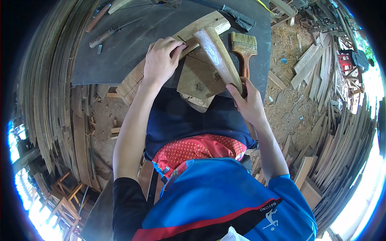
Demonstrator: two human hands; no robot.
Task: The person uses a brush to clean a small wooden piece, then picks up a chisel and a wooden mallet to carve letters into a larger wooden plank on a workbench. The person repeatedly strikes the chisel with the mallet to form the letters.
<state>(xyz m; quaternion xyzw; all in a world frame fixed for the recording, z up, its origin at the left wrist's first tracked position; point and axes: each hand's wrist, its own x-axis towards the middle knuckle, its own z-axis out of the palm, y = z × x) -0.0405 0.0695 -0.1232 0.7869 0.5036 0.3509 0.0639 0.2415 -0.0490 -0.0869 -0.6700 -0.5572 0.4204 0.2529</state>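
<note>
Curved wooden workpiece (pixel 177 52), lying on dark sheet bench (pixel 120 52) at centre far, pinned under left hand (pixel 161 60) with fingers pressed flat; wooden mallet (pixel 219 56), gripped at its handle by right hand (pixel 249 104), raised just right of workpiece; paintbrush (pixel 244 48) farther right.

Dark bench top (pixel 132 44) under wood piece (pixel 201 76), paintbrush (pixel 244 48), chisels (pixel 108 34)
</note>
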